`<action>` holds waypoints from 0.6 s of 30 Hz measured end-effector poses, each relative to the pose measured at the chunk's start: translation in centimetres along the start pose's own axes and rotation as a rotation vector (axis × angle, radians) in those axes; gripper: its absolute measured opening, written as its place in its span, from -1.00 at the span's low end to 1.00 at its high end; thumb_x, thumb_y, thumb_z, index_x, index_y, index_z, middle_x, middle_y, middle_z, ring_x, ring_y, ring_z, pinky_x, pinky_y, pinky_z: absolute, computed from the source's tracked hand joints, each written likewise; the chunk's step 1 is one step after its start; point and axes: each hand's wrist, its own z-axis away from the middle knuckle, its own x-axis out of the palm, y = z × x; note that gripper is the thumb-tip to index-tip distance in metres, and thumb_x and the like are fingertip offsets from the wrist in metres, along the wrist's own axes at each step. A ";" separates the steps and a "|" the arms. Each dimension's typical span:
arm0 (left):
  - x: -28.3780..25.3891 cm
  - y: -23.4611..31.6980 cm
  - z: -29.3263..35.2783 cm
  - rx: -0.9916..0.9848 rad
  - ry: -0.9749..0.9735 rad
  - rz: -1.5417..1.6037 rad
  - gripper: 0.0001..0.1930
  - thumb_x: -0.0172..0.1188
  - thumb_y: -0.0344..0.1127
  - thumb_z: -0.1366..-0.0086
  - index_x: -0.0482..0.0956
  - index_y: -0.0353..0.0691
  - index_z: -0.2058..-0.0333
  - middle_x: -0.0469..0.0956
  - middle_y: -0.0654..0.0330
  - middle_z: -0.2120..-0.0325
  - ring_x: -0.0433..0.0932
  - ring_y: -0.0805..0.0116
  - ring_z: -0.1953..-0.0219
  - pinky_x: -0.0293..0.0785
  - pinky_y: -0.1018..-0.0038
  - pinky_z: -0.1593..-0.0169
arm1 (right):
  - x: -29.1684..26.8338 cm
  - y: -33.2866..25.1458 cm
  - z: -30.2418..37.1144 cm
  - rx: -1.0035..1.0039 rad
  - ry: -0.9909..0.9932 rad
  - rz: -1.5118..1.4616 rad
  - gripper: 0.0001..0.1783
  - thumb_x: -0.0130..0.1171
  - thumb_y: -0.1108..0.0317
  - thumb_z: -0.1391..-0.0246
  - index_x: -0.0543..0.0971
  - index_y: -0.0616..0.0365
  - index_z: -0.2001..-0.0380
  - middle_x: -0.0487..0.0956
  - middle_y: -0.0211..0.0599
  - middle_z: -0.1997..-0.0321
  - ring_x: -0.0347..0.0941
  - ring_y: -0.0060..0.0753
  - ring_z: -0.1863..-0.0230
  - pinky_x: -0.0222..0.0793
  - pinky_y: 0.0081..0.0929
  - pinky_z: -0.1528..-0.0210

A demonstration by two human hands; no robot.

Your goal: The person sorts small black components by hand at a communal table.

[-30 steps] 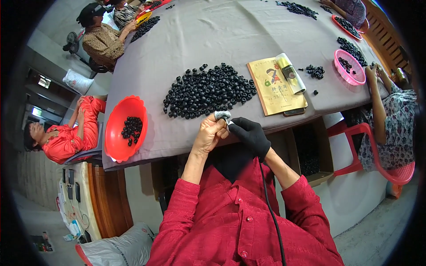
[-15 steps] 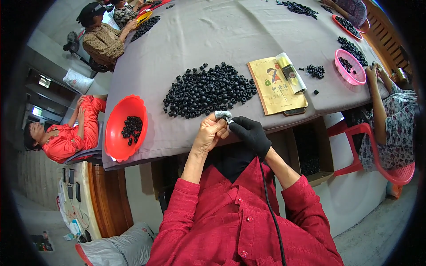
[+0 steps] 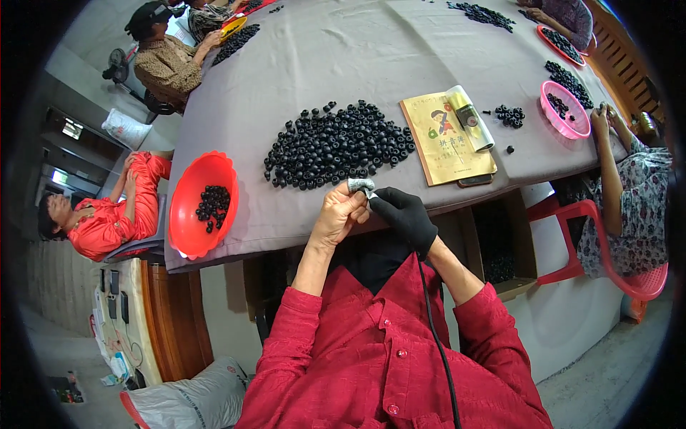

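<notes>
My left hand (image 3: 336, 218) is bare except for a grey covering on one fingertip, and its fingers are pinched together. Whatever lies inside that pinch is hidden. My right hand (image 3: 406, 218) wears a black glove and is closed right beside the left, fingertips almost touching. Between the two, a small pale pointed piece (image 3: 371, 194) sticks out from the gloved fingers. Both hands are held at the table's near edge. Just beyond them is a wide pile of small round black parts (image 3: 336, 145), several showing holes.
A red scalloped bowl (image 3: 184, 222) with some black parts sits at the left. Right of the pile lie a yellow booklet (image 3: 436, 161) and a phone (image 3: 476, 181). Farther right is a pink basket (image 3: 572, 127). Other people sit around the grey-covered table (image 3: 321, 64). An open box (image 3: 525, 286) is below.
Both hands stay together at the table edge with almost no movement. The whole view has shifted very slightly.
</notes>
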 end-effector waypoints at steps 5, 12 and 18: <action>0.2 -0.1 -0.2 -0.008 0.011 -0.021 -0.89 0.02 -0.47 -0.21 0.47 -0.31 0.29 0.37 0.34 0.62 0.16 0.64 0.68 0.18 0.64 0.56 | -0.1 -0.3 -0.2 -0.002 0.007 -0.020 -0.73 0.07 0.26 -0.05 0.51 0.23 0.26 0.54 -0.39 0.38 0.35 -0.69 0.33 0.29 -0.64 0.26; 0.3 0.2 0.3 0.011 0.022 -0.015 -0.90 0.02 -0.48 -0.20 0.47 -0.31 0.30 0.38 0.31 0.61 0.18 0.64 0.68 0.21 0.65 0.56 | 0.2 -0.6 -0.4 0.076 0.007 -0.010 -0.76 0.08 0.30 -0.05 0.52 0.25 0.28 0.53 -0.42 0.40 0.35 -0.69 0.34 0.29 -0.64 0.27; 0.8 -0.2 1.0 0.001 0.054 0.033 -0.90 0.02 -0.46 -0.20 0.46 -0.30 0.31 0.40 0.25 0.60 0.26 0.61 0.69 0.27 0.62 0.57 | 0.0 -0.7 0.2 0.085 -0.009 -0.028 -0.77 0.08 0.32 -0.05 0.52 0.25 0.29 0.52 -0.47 0.40 0.34 -0.71 0.35 0.27 -0.68 0.30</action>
